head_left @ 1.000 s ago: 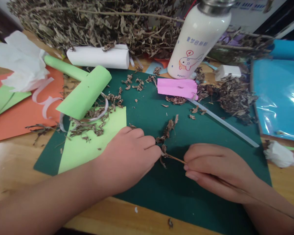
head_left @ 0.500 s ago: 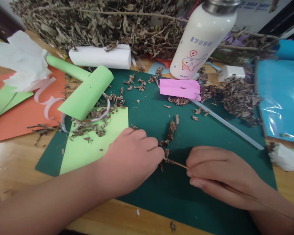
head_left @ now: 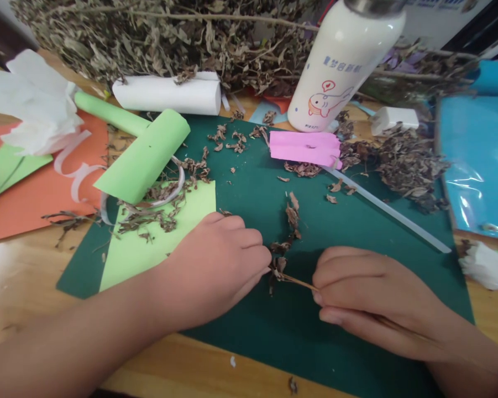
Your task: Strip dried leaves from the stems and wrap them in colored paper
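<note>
A thin dried plant stem (head_left: pixel 299 281) with withered brown leaves (head_left: pixel 278 266) runs between my two hands over a dark green mat (head_left: pixel 249 348). My right hand (head_left: pixel 368 298) pinches the stem between thumb and fingers, and its bare end passes back under the palm toward the wrist. At the leafy end, my left hand (head_left: pixel 219 265) is closed with its knuckles up; its fingertips are hidden beneath it, so its exact hold on the stem does not show. Below my left forearm's edge lies part of a light green paper sheet (head_left: pixel 194 204).
A white bottle (head_left: pixel 340 66) stands behind a pink paper roll (head_left: pixel 304 147) and a translucent glue stick (head_left: pixel 392 213). Green paper rolls (head_left: pixel 145 157), a white roll (head_left: pixel 168 95) and orange paper (head_left: pixel 37 204) lie left. Dried plants (head_left: pixel 169 44) line the back; a blue packet (head_left: pixel 481 166) is right.
My left hand has shifted slightly left, showing more of the withered leaves at its fingertips. My right hand keeps its pinch on the stem. The view has moved a little.
</note>
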Demonstrator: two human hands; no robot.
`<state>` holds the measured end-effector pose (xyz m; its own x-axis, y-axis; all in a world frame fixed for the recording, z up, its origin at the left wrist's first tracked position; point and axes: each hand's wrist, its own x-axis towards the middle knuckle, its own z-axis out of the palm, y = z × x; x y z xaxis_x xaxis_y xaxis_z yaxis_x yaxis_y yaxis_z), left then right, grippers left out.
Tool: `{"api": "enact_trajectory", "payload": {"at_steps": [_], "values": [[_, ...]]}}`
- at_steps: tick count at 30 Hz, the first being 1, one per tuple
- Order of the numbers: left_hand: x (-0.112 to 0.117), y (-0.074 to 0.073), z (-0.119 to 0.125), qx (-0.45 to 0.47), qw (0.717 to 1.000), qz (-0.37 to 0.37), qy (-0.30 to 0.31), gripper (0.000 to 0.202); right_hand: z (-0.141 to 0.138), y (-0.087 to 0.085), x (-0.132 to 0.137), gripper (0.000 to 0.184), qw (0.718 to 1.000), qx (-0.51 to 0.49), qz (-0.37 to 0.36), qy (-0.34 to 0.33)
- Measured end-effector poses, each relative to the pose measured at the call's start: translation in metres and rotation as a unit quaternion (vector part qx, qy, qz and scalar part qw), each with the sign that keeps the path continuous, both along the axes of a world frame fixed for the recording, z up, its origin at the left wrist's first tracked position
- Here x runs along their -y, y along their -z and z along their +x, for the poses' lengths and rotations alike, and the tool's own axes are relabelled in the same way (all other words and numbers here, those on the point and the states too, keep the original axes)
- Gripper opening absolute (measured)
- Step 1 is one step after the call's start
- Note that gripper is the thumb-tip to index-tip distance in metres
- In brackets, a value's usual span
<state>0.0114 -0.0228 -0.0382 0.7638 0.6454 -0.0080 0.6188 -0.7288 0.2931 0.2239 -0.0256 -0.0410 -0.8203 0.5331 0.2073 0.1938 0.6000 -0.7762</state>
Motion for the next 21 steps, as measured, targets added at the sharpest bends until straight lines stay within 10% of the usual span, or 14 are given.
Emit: {"api": "enact_trajectory", "payload": {"at_steps": [21], "values": [[-0.0022,0.0049,0.0026,0.061,0.998,-0.013,0.019,0.02,0.003,-0.0018,0.0008,0.013,1.0,-0.01,-0.025,-0.002]]}}
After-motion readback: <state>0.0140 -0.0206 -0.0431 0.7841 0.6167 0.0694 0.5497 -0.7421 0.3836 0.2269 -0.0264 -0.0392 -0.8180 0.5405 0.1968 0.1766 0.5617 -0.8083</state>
